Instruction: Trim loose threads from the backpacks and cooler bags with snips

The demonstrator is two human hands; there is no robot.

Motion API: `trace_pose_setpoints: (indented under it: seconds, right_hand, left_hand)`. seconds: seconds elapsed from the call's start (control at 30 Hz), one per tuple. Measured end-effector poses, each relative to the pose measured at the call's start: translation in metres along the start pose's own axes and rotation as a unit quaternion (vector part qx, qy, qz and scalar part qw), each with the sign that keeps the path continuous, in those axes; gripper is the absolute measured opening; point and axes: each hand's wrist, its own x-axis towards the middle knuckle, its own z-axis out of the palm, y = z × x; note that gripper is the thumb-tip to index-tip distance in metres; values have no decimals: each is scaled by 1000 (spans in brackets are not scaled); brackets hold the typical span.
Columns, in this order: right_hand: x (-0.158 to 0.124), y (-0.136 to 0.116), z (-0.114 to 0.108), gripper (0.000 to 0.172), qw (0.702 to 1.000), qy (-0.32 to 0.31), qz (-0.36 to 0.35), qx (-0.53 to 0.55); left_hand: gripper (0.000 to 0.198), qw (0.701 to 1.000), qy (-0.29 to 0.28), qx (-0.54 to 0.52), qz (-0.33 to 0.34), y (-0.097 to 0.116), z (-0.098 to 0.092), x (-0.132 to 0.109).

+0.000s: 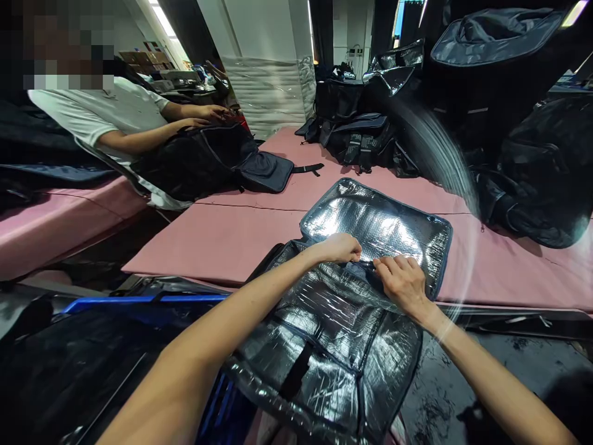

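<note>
Head view: left hand (343, 248) and right hand (404, 283) pinch the silver-lined bag (336, 340) at its far edge. Its open flap (377, 216) lies on the pink tabletop (217, 238)

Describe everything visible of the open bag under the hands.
The bag is open, its lining wrinkled, shiny and foil-like, with a black strap inside. Its dark-edged flap lies spread on the pink table; the body extends past the near edge. The left hand and right hand appear to pinch it where both meet.
</note>
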Motion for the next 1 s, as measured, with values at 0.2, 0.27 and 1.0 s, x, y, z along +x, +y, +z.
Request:
trace_pose_setpoints:
  seconds: [0.2,0.27,1.0]
  right_hand:
    - [0,-4,-3,22,999,-6,-12,41]
    - [-1,-4,-3,24,999,-12,-19,28]
    - [-7,9,13,11,985,-29,52,160]
  left_hand:
    - [14,1000,1,8,-5,4,-1,-4]
    - [14,1000,1,11,-8,5,-1,-4]
    - [14,999,6,34,-16,6,2,-7]
